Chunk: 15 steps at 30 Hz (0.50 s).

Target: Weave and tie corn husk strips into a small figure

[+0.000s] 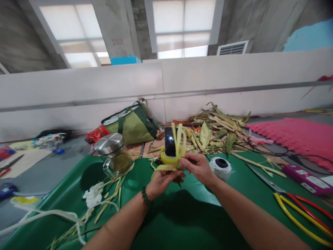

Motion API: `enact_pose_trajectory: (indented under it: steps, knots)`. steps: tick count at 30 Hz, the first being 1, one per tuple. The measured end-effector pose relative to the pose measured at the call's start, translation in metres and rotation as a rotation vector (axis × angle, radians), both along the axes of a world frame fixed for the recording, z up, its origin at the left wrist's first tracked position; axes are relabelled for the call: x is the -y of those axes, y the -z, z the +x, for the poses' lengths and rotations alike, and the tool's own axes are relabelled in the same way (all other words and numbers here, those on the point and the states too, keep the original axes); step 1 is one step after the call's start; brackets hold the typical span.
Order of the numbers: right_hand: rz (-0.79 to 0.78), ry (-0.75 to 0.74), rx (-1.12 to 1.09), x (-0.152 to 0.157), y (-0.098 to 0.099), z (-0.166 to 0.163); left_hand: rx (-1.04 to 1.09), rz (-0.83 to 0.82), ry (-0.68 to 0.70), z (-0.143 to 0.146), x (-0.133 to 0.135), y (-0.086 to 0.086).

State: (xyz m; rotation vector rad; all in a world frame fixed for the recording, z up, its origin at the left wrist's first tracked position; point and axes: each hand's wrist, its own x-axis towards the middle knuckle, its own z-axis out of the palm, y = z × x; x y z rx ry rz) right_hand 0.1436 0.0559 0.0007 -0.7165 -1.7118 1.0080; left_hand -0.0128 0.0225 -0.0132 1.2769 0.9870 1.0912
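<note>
Over the green mat [187,222], both hands meet around a bundle of pale yellow-green corn husk strips [166,167]. My left hand [162,181], with a dark bead bracelet at the wrist, is closed on the bundle from below. Thumb and fingers of my right hand [199,168] pinch it from the right, where strips rise upward. The exact hold under the fingers is partly hidden. Just behind stands a phone [170,141] propped in a yellow holder [168,159]. A white-wrapped roll [220,168] stands beside my right hand.
A lidded glass mug [118,161] and a green bag [135,126] stand at left. Dried husks [215,121] pile up behind. Large scissors [282,191] with red and yellow handles lie right, near a purple box [308,178]. White cord [65,215] trails at front left.
</note>
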Motion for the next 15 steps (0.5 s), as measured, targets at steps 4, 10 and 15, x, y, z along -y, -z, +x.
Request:
enact_pose_trajectory:
  steps: [4, 10, 15]
  knots:
    - [0.154, 0.123, -0.059, 0.0025, 0.0035, -0.0013, 0.037, -0.037, -0.043, -0.0024, -0.0036, -0.0027]
    - [0.741, 0.150, 0.068, 0.0072, 0.0068, 0.0010, 0.177, -0.066, -0.061, -0.0044, -0.0076, -0.0016]
    - [0.847, -0.003, 0.234, 0.0097, 0.0068, 0.0033, 0.403, -0.177, -0.032, -0.0045, -0.0021, 0.0000]
